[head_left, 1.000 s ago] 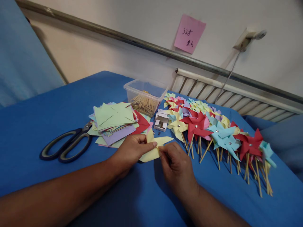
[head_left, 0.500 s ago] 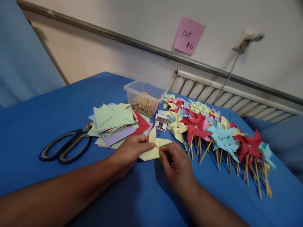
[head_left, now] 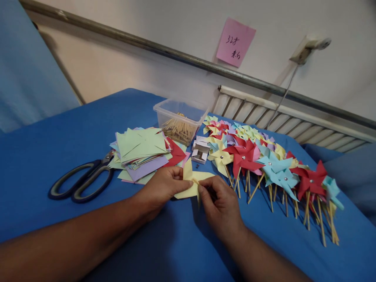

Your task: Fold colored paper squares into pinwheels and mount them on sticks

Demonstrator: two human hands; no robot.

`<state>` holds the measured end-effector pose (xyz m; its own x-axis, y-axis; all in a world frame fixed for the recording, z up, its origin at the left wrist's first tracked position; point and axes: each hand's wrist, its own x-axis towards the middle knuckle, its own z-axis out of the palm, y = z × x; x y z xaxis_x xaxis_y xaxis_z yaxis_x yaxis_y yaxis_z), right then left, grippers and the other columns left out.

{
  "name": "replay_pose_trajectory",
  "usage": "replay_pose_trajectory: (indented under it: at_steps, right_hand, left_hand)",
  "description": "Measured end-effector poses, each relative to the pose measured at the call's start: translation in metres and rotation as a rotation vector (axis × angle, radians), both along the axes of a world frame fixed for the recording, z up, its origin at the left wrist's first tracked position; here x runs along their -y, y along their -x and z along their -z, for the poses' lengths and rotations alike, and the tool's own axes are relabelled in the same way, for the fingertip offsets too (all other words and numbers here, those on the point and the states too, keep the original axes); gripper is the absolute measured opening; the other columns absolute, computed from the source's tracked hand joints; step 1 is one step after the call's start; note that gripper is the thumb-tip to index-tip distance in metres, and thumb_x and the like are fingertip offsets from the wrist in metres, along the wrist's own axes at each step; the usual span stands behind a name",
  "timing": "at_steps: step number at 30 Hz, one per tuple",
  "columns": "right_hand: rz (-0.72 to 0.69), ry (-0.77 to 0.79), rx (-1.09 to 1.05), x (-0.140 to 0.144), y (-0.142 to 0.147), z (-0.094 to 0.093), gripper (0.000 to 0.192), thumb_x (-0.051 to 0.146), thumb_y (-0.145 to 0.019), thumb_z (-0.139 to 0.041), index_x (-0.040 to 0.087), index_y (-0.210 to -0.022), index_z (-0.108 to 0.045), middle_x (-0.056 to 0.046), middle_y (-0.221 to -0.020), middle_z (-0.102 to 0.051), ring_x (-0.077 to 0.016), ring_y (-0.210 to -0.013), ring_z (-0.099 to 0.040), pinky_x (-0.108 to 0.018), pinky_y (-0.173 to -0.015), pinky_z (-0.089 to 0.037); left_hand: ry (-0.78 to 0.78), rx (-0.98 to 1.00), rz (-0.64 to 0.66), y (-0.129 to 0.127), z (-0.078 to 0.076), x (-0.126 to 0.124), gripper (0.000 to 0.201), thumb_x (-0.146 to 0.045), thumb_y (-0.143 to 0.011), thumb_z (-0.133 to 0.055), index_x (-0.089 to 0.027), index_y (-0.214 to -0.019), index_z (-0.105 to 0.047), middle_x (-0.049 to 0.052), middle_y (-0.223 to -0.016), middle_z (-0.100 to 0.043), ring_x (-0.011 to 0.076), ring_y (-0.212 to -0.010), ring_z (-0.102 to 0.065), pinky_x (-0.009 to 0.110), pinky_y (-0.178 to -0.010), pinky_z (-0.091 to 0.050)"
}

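A: Well, what does the head view show of the surface and the room?

B: A blue cloth (head_left: 58, 133) covers it; I can't tell whether a bench or a bed lies under it. Behind runs a pale wall with a metal rail (head_left: 176, 55), a pink note (head_left: 235, 42) stuck above it, a socket (head_left: 308, 46) with a cord, and a white radiator (head_left: 282, 117) at the far edge.

A: And on the cloth?

B: Scissors (head_left: 82, 181) at the left, a paper stack (head_left: 142, 152) beside them, a clear tub (head_left: 179, 119) of sticks behind, a small white box (head_left: 200, 151), and a row of pinwheels (head_left: 264, 164) running off to the right, sticks pointing toward the person.

A: The hands?

B: Both are closed on a yellow paper (head_left: 192, 182) just in front of the stack. The left hand (head_left: 163, 187) pinches its left part between thumb and fingers; the right hand (head_left: 221, 203) pinches a stick (head_left: 199, 192) at the paper's middle, fingers curled tight.

A: Which way does it lie?

B: Its long axis runs left to right, one tip toward the pinwheels, another tip up toward the box.

A: Any change from half a second ago?

B: Little. The upward tip is more folded over, and the right hand has edged slightly closer to the left. Everything else stays put.
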<state>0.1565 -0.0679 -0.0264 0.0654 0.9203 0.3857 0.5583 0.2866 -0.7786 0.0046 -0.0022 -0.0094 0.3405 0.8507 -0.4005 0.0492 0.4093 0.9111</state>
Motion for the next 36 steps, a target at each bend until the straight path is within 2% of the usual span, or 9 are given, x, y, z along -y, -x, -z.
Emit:
replay_pose_trajectory:
  at_steps: [5, 16, 23, 27, 36]
  right_hand:
    - [-0.055, -0.017, 0.019, 0.001, -0.001, -0.002, 0.015, 0.009, -0.088, -0.053, 0.018, -0.091, -0.065, -0.002, -0.083, -0.061, -0.0152, -0.078, -0.06, -0.027, -0.07, -0.047]
    - [-0.075, -0.096, 0.033, -0.001, -0.001, 0.006, 0.015, 0.008, -0.087, -0.054, 0.019, -0.092, -0.064, -0.002, -0.084, -0.062, -0.0152, -0.08, -0.06, -0.026, -0.07, -0.047]
    - [-0.074, -0.08, 0.058, 0.0, 0.0, 0.003, 0.016, 0.009, -0.089, -0.052, 0.02, -0.092, -0.064, -0.003, -0.084, -0.061, -0.0161, -0.08, -0.06, -0.027, -0.071, -0.048]
    - [-0.059, -0.073, 0.135, 0.0, -0.001, 0.003, 0.016, 0.011, -0.089, -0.051, 0.02, -0.091, -0.064, -0.004, -0.082, -0.061, -0.0169, -0.077, -0.059, -0.027, -0.068, -0.048]
    - [-0.041, -0.104, 0.224, -0.001, -0.002, 0.006, 0.017, 0.01, -0.088, -0.052, 0.02, -0.091, -0.065, -0.004, -0.082, -0.062, -0.0164, -0.074, -0.06, -0.026, -0.067, -0.048]
  left_hand:
    - [-0.019, -0.008, 0.02, 0.001, 0.003, -0.002, 0.024, -0.027, -0.061, -0.078, -0.014, -0.074, -0.063, 0.0, -0.064, -0.067, 0.0133, -0.059, -0.059, 0.023, -0.057, -0.04]
    - [-0.058, -0.057, 0.006, 0.001, 0.006, -0.002, 0.019, -0.024, -0.062, -0.075, -0.015, -0.069, -0.061, -0.002, -0.061, -0.065, 0.0103, -0.054, -0.055, 0.021, -0.052, -0.036]
    - [-0.028, -0.041, -0.011, -0.001, 0.0, -0.001, 0.017, -0.02, -0.062, -0.075, -0.014, -0.071, -0.063, -0.002, -0.061, -0.066, 0.0103, -0.055, -0.057, 0.02, -0.053, -0.039]
    - [-0.024, -0.034, -0.039, -0.002, -0.004, 0.001, 0.015, -0.017, -0.061, -0.075, -0.016, -0.067, -0.06, -0.006, -0.054, -0.062, 0.008, -0.05, -0.052, 0.019, -0.049, -0.036]
    - [-0.031, -0.032, -0.023, 0.0, -0.001, 0.001, 0.019, -0.021, -0.062, -0.076, -0.016, -0.068, -0.059, -0.005, -0.054, -0.061, 0.01, -0.052, -0.054, 0.02, -0.051, -0.037]
